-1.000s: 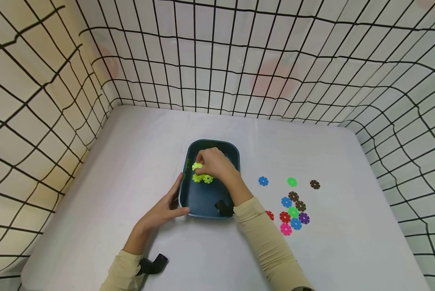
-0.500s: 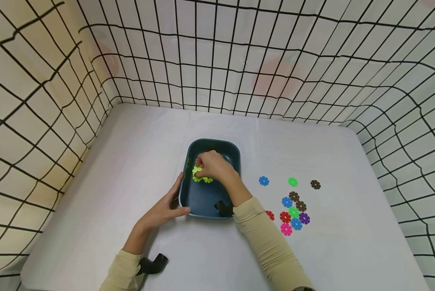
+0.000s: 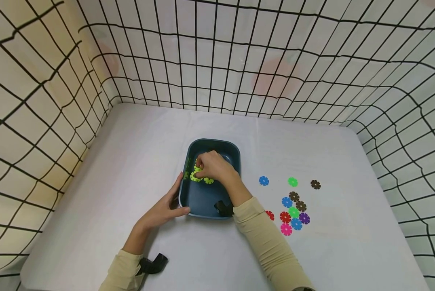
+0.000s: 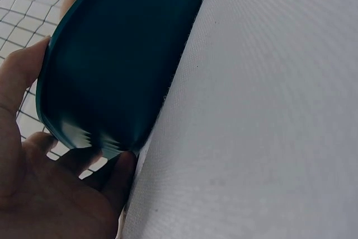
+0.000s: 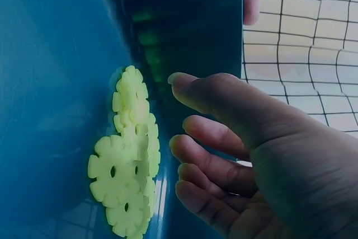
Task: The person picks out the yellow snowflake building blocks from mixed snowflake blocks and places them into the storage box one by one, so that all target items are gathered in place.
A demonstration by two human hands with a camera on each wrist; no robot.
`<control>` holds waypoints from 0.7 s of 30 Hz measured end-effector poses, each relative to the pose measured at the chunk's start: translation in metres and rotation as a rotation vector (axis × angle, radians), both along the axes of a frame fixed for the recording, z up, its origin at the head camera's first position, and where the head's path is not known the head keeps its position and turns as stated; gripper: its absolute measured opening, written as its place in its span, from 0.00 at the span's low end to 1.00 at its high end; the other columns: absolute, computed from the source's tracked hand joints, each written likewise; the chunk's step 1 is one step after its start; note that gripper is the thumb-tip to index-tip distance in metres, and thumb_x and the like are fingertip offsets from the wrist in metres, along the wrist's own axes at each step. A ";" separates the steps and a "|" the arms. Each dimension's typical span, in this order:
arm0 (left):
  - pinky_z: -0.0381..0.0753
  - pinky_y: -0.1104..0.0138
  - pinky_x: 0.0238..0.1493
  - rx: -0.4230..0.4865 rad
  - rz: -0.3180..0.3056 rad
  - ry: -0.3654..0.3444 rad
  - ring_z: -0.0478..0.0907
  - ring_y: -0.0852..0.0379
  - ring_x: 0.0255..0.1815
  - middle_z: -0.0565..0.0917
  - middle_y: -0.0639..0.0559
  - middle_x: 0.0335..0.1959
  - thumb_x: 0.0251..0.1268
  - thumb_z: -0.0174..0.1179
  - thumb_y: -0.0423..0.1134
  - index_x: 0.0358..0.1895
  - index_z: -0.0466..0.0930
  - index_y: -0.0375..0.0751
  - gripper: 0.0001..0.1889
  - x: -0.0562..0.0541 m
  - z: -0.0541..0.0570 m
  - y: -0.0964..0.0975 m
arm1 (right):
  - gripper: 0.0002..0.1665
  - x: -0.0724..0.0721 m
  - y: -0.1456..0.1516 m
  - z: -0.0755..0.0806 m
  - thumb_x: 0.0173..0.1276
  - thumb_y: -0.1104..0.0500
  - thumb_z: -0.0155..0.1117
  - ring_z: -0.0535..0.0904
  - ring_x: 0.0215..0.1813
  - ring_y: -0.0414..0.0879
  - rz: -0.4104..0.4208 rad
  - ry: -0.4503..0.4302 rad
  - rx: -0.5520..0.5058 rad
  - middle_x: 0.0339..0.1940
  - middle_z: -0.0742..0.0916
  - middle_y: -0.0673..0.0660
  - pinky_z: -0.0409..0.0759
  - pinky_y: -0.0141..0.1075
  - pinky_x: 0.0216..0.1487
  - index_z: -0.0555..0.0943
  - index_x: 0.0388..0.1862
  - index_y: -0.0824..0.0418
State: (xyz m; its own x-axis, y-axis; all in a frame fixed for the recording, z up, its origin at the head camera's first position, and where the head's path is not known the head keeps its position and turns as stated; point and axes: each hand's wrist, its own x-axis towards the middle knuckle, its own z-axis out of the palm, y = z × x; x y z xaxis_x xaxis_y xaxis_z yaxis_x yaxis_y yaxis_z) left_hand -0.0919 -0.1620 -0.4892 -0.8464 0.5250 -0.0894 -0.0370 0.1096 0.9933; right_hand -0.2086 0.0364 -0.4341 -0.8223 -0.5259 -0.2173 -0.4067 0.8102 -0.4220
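A dark blue tray point(image 3: 203, 202) stands on the white table, with several yellow-green notched plastic discs point(image 3: 195, 177) lying inside near its left wall. My left hand point(image 3: 160, 210) holds the tray at its front left corner, thumb on the front rim and fingers along the left side. In the left wrist view the fingers curl against the tray's wall point(image 4: 112, 54). My right hand point(image 3: 215, 166) is inside the tray, right by the discs. The right wrist view shows its thumb and loosely bent fingers point(image 5: 207, 132) apart, with nothing between them, beside overlapping yellow-green discs point(image 5: 114, 166).
Right of the tray, several more notched discs lie flat on the table, among them a blue one point(image 3: 263, 180), a green one point(image 3: 292, 182), a brown one point(image 3: 315, 184) and a pink one point(image 3: 286, 229). Black wire mesh point(image 3: 217, 56) encloses the back and sides.
My right hand has lowered a yellow-green disc toward the front of the tray, beside the others, and let it go. My left hand has stayed at the tray's corner.
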 end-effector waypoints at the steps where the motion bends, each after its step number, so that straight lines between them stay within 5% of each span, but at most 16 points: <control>1: 0.46 0.40 0.73 0.000 -0.001 0.000 0.35 0.36 0.80 0.30 0.54 0.81 0.66 0.60 0.32 0.77 0.30 0.70 0.52 0.000 0.000 0.000 | 0.19 0.000 0.000 0.000 0.60 0.49 0.72 0.80 0.32 0.39 -0.001 0.001 -0.001 0.35 0.86 0.50 0.79 0.32 0.36 0.85 0.46 0.59; 12: 0.46 0.40 0.73 0.006 0.000 0.005 0.34 0.36 0.80 0.30 0.53 0.81 0.65 0.60 0.31 0.77 0.30 0.69 0.53 0.000 0.001 0.002 | 0.20 0.001 0.001 0.004 0.61 0.48 0.70 0.78 0.32 0.41 -0.011 0.054 -0.037 0.35 0.86 0.51 0.77 0.32 0.35 0.85 0.46 0.60; 21: 0.47 0.39 0.72 -0.009 0.002 0.022 0.35 0.35 0.80 0.30 0.52 0.81 0.66 0.60 0.31 0.78 0.29 0.66 0.52 0.000 0.000 0.002 | 0.21 0.003 0.002 0.016 0.62 0.49 0.70 0.82 0.41 0.45 -0.036 0.096 -0.085 0.42 0.88 0.55 0.81 0.38 0.43 0.84 0.48 0.61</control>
